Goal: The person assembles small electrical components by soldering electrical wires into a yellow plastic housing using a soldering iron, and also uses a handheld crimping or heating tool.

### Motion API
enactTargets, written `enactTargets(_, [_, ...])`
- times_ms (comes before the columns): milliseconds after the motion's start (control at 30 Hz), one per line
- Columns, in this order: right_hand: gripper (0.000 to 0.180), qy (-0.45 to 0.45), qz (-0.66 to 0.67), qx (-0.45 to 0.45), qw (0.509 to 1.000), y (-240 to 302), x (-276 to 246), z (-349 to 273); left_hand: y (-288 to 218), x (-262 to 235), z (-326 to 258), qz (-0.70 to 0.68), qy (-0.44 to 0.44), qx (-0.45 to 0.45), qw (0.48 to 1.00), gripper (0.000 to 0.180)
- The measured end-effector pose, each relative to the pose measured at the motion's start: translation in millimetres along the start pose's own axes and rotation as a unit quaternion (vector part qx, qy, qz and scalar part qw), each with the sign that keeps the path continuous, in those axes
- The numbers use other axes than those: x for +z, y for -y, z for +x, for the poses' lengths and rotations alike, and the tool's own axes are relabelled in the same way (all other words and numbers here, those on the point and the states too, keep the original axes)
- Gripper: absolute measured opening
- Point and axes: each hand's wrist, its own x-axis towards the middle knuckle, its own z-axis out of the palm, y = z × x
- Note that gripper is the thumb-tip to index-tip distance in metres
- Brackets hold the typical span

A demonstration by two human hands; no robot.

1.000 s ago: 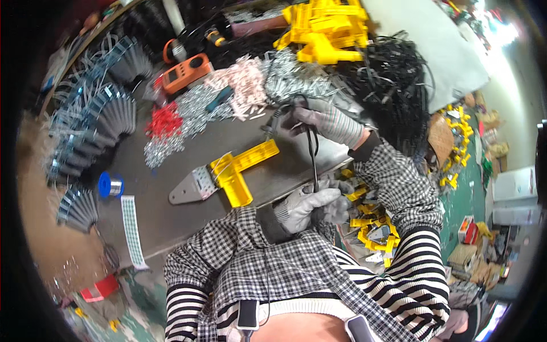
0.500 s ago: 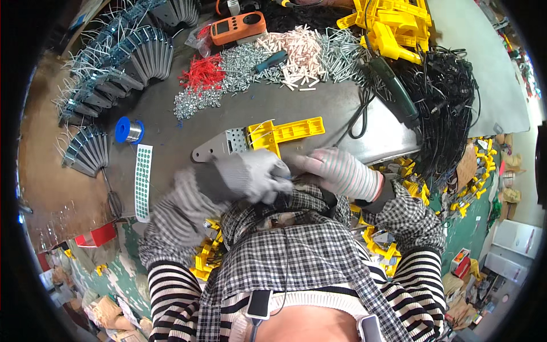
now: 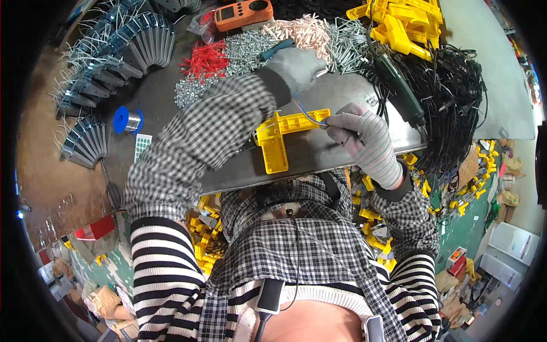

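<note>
This is an assembly workshop, shown by the grey metal workbench (image 3: 319, 154) heaped along the top of the frame with silver screws (image 3: 242, 45), yellow plastic parts (image 3: 404, 20) and black cables (image 3: 450, 80), and grey metal brackets (image 3: 114, 51) fanned at upper left.

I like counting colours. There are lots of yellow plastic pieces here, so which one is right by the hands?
The L-shaped yellow piece lying alone on the grey table, beside the right hand. The other yellow pieces are heaped at the table's far edge or lie on the floor.
</note>
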Motion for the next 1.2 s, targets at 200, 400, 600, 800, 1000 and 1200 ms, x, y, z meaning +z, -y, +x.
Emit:
enactTargets(200, [0.007, 0.076, 0.037, 0.081, 0.993, -6.0, 6.6, 13.7, -3.7, -28.4, -83.5, -0.497, -0.135, -0.161, 0.842, 0.018])
enactTargets(400, [0.007, 0.037, 0.075, 0.039, 0.996, -16.8, 23.1, 14.5, -30.4, -49.6, -115.6, -0.721, -0.161, -0.237, 0.631, 0.016])
enactTargets(600, [0.010, 0.030, 0.240, 0.192, 0.951, 12.9, 18.6, 5.9, -37.1, -41.4, -121.1, -0.733, -0.162, -0.231, 0.619, 0.017])
enactTargets(800, [0.012, -0.023, 0.205, 0.180, 0.962, 14.3, 23.6, 2.5, -38.7, -42.9, -127.8, -0.766, -0.141, -0.222, 0.587, 0.018])
enactTargets(1000, [0.012, -0.042, 0.190, 0.183, 0.964, 20.7, 23.0, 2.9, -37.6, -34.5, -132.7, -0.795, -0.142, -0.198, 0.556, 0.017])
enactTargets(1200, [0.012, -0.020, 0.152, 0.144, 0.978, 17.0, 24.2, 1.2, -41.1, -34.4, -132.6, -0.792, -0.152, -0.194, 0.558, 0.014])
